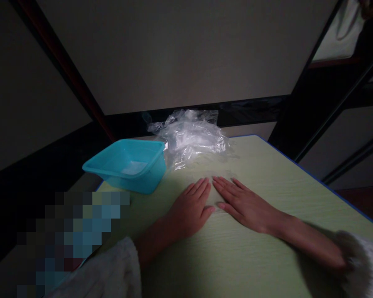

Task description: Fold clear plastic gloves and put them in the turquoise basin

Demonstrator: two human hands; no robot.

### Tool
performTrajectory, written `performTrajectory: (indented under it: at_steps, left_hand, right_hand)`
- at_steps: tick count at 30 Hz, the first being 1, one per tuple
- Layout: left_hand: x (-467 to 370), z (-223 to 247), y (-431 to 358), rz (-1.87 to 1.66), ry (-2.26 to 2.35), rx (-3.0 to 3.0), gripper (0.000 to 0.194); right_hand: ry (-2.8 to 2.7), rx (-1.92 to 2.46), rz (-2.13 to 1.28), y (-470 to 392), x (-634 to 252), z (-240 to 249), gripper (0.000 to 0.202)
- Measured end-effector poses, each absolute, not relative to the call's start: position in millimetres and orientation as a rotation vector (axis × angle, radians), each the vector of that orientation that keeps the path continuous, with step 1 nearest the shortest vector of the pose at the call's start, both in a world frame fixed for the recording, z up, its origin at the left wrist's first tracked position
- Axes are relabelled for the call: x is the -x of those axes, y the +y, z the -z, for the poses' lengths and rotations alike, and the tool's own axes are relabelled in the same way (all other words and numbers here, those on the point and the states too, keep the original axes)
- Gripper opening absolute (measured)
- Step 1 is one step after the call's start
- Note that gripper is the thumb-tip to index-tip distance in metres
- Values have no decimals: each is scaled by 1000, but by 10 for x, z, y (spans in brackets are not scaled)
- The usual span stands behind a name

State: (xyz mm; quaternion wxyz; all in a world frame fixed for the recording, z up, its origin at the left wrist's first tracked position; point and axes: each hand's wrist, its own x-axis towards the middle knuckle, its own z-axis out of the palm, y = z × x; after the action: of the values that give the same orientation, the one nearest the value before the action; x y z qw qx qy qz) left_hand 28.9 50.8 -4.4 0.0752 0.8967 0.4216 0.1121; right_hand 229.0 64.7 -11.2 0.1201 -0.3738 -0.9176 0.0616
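Note:
My left hand (191, 207) lies flat, palm down, with its fingers stretched forward on a thin clear plastic piece (216, 202) that is hard to make out on the pale green table (267, 265). Flat beside it, my right hand (240, 203) points its fingers inward, the fingertips of both hands close together. Beyond the hands is a pile of crumpled clear plastic bags (194, 136). To the left of that pile stands a turquoise basin (133, 178) with something whitish in its bottom.
A dark-framed panel wall (186, 58) rises behind the table. Blue edging (311, 170) runs along the table's right side. A blurred, pixelated area covers the lower left. A white bag (338, 37) shows at the upper right.

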Motion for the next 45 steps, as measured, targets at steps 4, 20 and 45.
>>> performTrajectory:
  at_steps: [4, 20, 45]
  left_hand:
    - [-276, 54, 502, -334, 1281, -2718, 55]
    - [13, 31, 322, -301, 1328, -2659, 63]
    - [-68, 5, 329, -586, 1227, -2701, 39]
  right_hand:
    - [-2671, 1080, -128, 662, -2343, 153, 62]
    - [-2773, 901, -261, 723, -2563, -30, 79]
    - [-2681, 782, -378, 704, -2572, -232, 28]
